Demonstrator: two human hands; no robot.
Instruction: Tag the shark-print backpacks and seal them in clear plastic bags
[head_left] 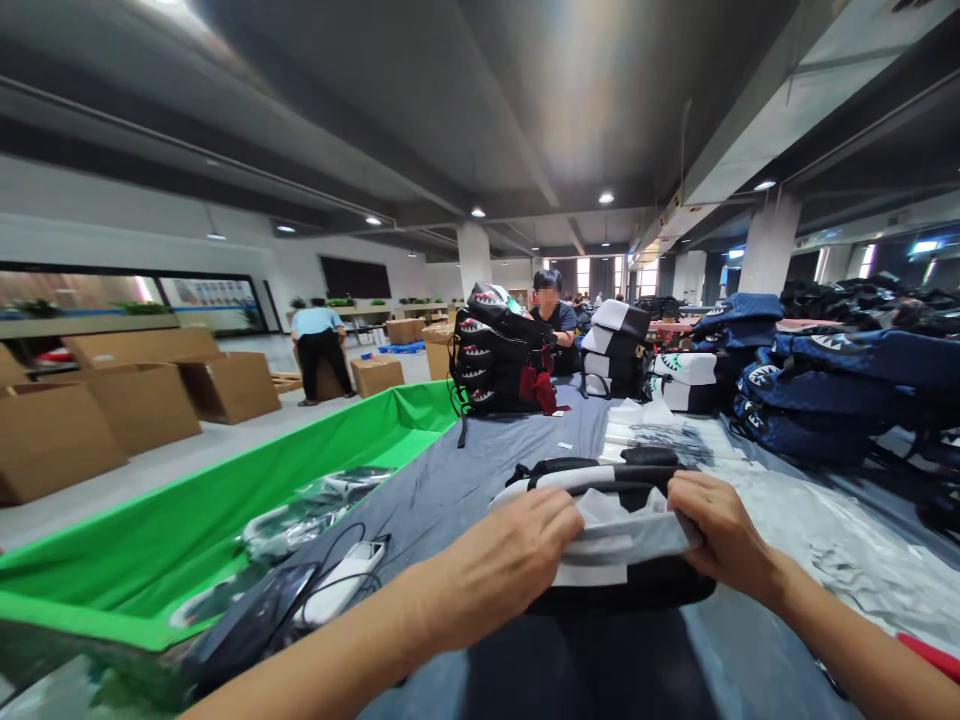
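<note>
A black-and-white backpack [637,588] lies on the grey cloth-covered table straight in front of me. Across its near side stretches a translucent plastic bag [626,537], its edge pulled out between my two hands. My left hand [499,555] is closed on the left part of that edge, fingers curled and partly hidden behind the hand's back. At the other end, my right hand [716,522] pinches the edge with thumb and fingers. Some crumpled whitish film [600,506] stands up between the hands, against the backpack.
Clear plastic bags [817,525] lie spread at right, below stacked blue backpacks [814,400]. Black shark-mouth backpacks [491,365] are piled ahead, near a co-worker [559,315]. At left are a green cloth trough [225,540] with wrapped items, a corded white device [345,580] and cartons [142,405].
</note>
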